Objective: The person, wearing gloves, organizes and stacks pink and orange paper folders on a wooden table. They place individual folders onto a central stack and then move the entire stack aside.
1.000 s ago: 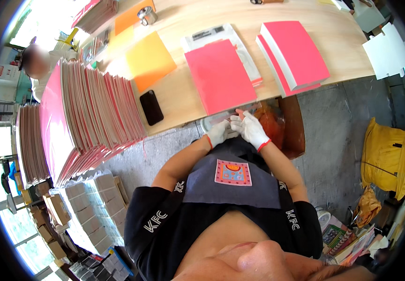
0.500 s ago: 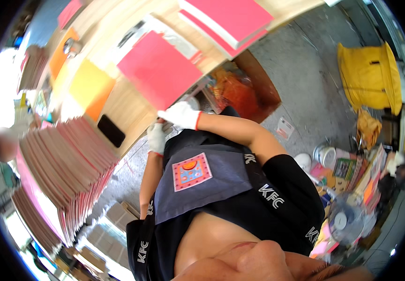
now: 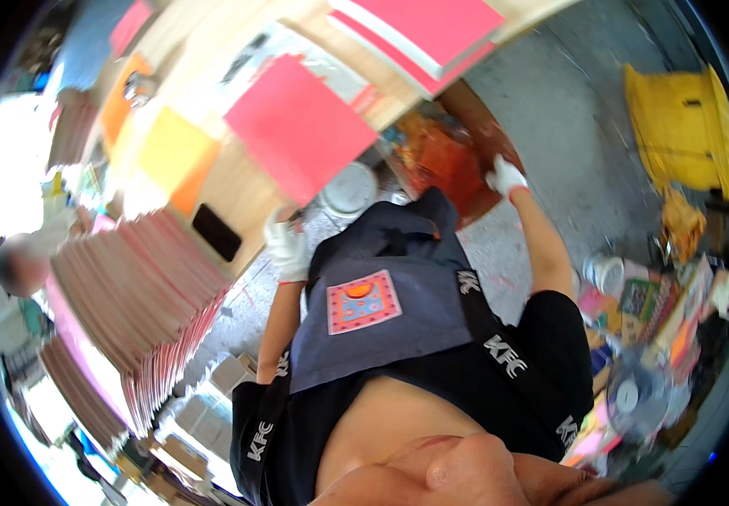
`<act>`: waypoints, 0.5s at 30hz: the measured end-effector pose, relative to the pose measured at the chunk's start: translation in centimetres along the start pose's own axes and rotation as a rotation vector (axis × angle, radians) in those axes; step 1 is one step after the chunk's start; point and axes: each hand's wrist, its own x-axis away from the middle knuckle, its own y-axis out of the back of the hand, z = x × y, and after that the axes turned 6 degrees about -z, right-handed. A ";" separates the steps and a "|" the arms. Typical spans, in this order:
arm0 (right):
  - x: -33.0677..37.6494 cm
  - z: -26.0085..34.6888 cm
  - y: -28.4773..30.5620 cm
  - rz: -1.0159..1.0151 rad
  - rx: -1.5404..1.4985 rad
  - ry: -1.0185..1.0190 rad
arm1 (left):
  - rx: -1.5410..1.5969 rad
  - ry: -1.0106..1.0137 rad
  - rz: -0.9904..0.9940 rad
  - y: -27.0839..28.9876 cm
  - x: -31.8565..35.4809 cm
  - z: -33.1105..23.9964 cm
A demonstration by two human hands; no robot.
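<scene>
My left hand [image 3: 287, 244], in a white glove, is at the table's front edge beside the pink sheet. Its fingers are curled round something small and brownish that I cannot make out. Out to the right, my right hand [image 3: 506, 174], also gloved, reaches to the rim of a brown box [image 3: 484, 126] under the table. Its fingers look apart, with nothing visible in them. The pink sheet [image 3: 301, 126] lies on the table with one corner over the edge. Orange-red material in clear plastic [image 3: 432, 156] fills the box.
A thick pink-covered stack [image 3: 432, 29] lies at the table's far right. To the left are a black phone [image 3: 217, 232], yellow-orange sheets [image 3: 175, 156] and tall stacks of boards [image 3: 137, 291]. A lidded bucket [image 3: 349, 187] stands below the edge; a yellow bag [image 3: 683, 126] is at right.
My right hand has left my left hand and swung right to the brown box. The left hand has shifted slightly up. The bucket under the table now shows.
</scene>
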 end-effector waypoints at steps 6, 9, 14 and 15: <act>3.3 20.3 8.3 -0.387 -0.296 0.667 | -0.094 -0.224 -0.065 -1.7 -1.8 -1.3; 2.5 25.7 9.0 -0.524 -0.125 1.092 | -0.024 -0.193 -0.050 -1.0 -2.2 -1.4; -0.4 26.4 5.4 -0.274 -0.373 0.952 | 0.275 0.270 0.002 -0.3 0.4 -1.1; -0.1 26.8 5.0 -0.099 -0.482 0.732 | 0.373 0.459 -0.009 -1.0 1.3 -1.1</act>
